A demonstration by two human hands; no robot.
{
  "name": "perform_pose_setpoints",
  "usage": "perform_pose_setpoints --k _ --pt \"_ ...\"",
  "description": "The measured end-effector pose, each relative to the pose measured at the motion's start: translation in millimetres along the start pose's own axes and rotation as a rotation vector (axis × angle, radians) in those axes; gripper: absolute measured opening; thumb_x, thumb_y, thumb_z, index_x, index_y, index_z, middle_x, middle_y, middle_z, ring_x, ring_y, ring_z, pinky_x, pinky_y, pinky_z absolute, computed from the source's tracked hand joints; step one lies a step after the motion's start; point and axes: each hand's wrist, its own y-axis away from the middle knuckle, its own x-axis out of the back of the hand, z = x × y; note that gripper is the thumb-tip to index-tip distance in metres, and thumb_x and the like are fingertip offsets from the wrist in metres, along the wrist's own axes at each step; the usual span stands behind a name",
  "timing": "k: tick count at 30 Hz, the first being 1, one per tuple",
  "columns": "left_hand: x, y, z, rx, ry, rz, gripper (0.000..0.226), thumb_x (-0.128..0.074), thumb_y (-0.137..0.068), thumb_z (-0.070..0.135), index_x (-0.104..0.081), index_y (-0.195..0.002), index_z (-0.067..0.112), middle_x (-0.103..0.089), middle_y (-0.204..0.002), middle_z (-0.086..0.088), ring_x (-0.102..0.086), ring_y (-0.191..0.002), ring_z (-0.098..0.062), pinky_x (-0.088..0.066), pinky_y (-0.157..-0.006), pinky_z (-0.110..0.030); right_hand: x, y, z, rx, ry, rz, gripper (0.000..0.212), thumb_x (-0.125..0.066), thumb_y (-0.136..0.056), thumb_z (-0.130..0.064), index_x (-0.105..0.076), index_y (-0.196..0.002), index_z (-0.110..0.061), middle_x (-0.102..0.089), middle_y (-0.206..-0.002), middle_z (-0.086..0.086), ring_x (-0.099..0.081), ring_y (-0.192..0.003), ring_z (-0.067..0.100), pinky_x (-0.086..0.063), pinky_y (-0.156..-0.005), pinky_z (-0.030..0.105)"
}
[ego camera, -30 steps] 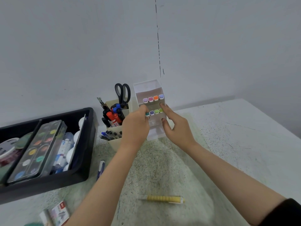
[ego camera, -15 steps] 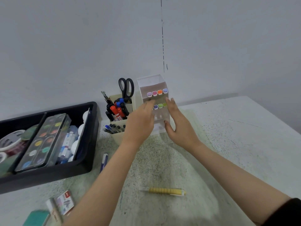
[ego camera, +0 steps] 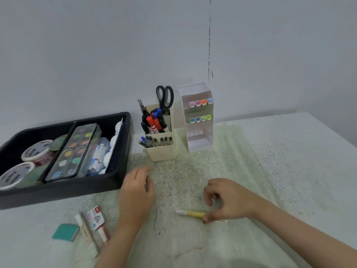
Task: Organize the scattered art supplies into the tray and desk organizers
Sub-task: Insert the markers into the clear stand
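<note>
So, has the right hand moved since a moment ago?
Yes: the right hand came back from the clear rack toward the person, now at the yellow pen.

1. The tray (ego camera: 58, 192) is black.
2. The paint box (ego camera: 74, 151) has a clear lid over pans of green, yellow, orange, white and blue.
3. 2 tape rolls (ego camera: 36, 151) show white tops with dark lettering; the farther roll's side is dark red.
4. The pen holder (ego camera: 161, 152) is cream, with black-handled scissors (ego camera: 164, 95), red and blue markers (ego camera: 152, 120) and black pens (ego camera: 162, 140).
5. The tiered rack (ego camera: 200, 145) is clear and white. The upper caps (ego camera: 201, 102) are lilac, pink, orange and pale blue; the lower caps are teal, purple, green and green.
6. The loose marker (ego camera: 193, 213) is yellow with a white end.
7. The small block (ego camera: 65, 232) is teal; the packets (ego camera: 95, 218) are white with red.
8. The table (ego camera: 289, 171) is pale greenish white with dark speckles.
</note>
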Motion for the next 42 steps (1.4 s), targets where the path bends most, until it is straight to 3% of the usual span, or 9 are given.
perform_pose_setpoints --k 7,13,18,21,26,32,36,39,42 --pt "2.1 -10.4 -14.4 0.322 -0.195 -0.243 0.025 -0.055 -0.090 0.013 -0.052 -0.114 0.005 -0.052 -0.071 -0.008 -0.044 -0.066 -0.021 -0.030 -0.053 -0.027 9.6 -0.3 -11.0 -0.030 -0.033 -0.037 0.013 -0.062 -0.078 -0.032 -0.058 -0.071 -0.022 -0.051 -0.071 -0.013 -0.048 -0.064 0.000 -0.038 -0.059 0.016" --pt "0.0 -21.0 -14.8 0.414 -0.151 -0.262 0.035 -0.057 -0.090 0.012 -0.052 -0.125 0.009 -0.067 -0.095 -0.011 -0.061 -0.085 -0.027 -0.039 -0.060 -0.028 22.8 -5.5 -5.2 -0.164 -0.201 0.025 0.017 -0.051 -0.093 -0.029 -0.050 -0.076 -0.032 -0.060 -0.062 -0.010 -0.049 -0.049 0.000 -0.042 -0.052 0.024" --pt "0.1 -29.9 -12.3 0.479 -0.165 -0.324 0.014 -0.056 -0.089 0.020 -0.062 -0.099 0.013 -0.066 -0.091 -0.004 -0.054 -0.072 -0.016 -0.042 -0.059 -0.028 41.6 -10.4 -1.2 -0.188 -0.252 0.314 0.017 -0.062 -0.088 -0.035 -0.056 -0.072 -0.034 -0.059 -0.072 -0.016 -0.051 -0.066 -0.005 -0.035 -0.059 0.011" --pt "1.3 -34.7 -8.8 0.474 -0.178 -0.353 0.010 -0.057 -0.087 0.022 -0.065 -0.090 0.016 -0.057 -0.080 0.003 -0.055 -0.072 -0.015 -0.044 -0.058 -0.028 52.3 -11.5 0.7 -0.199 -0.308 0.541 0.025 -0.074 -0.075 -0.043 -0.059 -0.064 -0.026 -0.060 -0.057 -0.012 -0.046 -0.048 -0.001 -0.034 -0.047 0.009" --pt "-0.9 -35.9 -4.1 0.438 -0.250 -0.363 0.006 -0.058 -0.088 0.022 -0.061 -0.091 0.017 -0.060 -0.081 0.004 -0.054 -0.073 -0.014 -0.040 -0.057 -0.027 73.2 -18.5 3.4 -0.196 -0.392 0.675 0.027 -0.077 -0.071 -0.042 -0.063 -0.064 -0.019 -0.051 -0.045 -0.009 -0.038 -0.038 0.003 -0.029 -0.040 0.011" --pt "8.4 -41.3 6.5 0.314 -0.048 -0.203 0.017 -0.069 -0.083 0.028 -0.066 -0.100 0.029 -0.056 -0.081 0.020 -0.055 -0.082 -0.009 -0.046 -0.065 -0.027 88.3 -20.1 10.5 -0.153 -0.300 0.648 0.020 -0.062 -0.089 -0.024 -0.068 -0.078 -0.009 -0.057 -0.058 0.002 -0.043 -0.050 0.003 -0.033 -0.050 0.012" --pt "20.3 -53.2 29.2 0.369 0.341 -0.155 0.019 -0.075 -0.078 0.027 -0.063 -0.082 0.042 -0.065 -0.071 0.020 -0.054 -0.053 0.002 -0.042 -0.048 -0.011 94.2 -19.6 11.9 -0.044 -0.327 0.770 0.005 -0.066 -0.086 -0.017 -0.064 -0.082 -0.019 -0.053 -0.056 -0.008 -0.045 -0.050 0.006 -0.034 -0.051 0.010" --pt "26.1 -62.1 50.5 0.334 0.494 -0.085 0.018 -0.076 -0.076 0.023 -0.065 -0.081 0.037 -0.066 -0.074 0.026 -0.048 -0.047 0.001 -0.042 -0.046 -0.009 100.0 -23.0 12.3 0.037 -0.217 0.850 0.005 -0.068 -0.085 -0.020 -0.063 -0.087 -0.021 -0.059 -0.069 -0.013 -0.053 -0.062 0.007 -0.038 -0.058 0.009" --pt "29.4 -69.5 71.8 0.263 0.639 -0.015 0.014 -0.075 -0.076 0.017 -0.068 -0.084 0.027 -0.070 -0.072 0.014 -0.062 -0.058 -0.001 -0.050 -0.057 -0.012 101.7 -31.0 17.2 0.069 0.015 0.803 0.010 -0.067 -0.086 -0.024 -0.066 -0.094 -0.017 -0.059 -0.077 -0.009 -0.052 -0.064 0.007 -0.043 -0.062 0.018"
